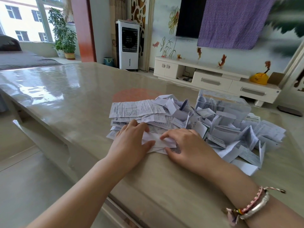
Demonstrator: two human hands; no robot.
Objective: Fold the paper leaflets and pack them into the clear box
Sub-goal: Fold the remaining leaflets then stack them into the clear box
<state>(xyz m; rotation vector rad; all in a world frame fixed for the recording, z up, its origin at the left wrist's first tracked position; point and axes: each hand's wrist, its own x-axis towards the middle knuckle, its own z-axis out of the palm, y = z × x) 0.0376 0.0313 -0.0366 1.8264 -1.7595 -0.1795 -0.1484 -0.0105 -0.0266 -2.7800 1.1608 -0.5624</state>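
We see a white leaflet (pixel 160 142) lying near the front edge of the glossy beige table (pixel 65 89), pressed between both hands: the left hand (pixel 131 142) lies flat on its left end with fingers straight and the thumb along the fold, while the right hand (pixel 185 145) rests on its right end, forefinger pressing the crease, the other fingers loosely bent. At twelve o'clock from the hands sits a stack of unfolded leaflets (pixel 136 111) printed with small text too fine for us to read. At two o'clock a heap of folded leaflets (pixel 230 129) spreads across the table, and beyond it stands the clear box (pixel 225 104), partly filled; its contents blur behind the wall. A bracelet (pixel 253 206) circles the right wrist. Across the room we make out a white air cooler (pixel 129 45), a low white cabinet (pixel 213 79) and a purple cloth (pixel 233 22) covering part of a dark screen (pixel 189 17).
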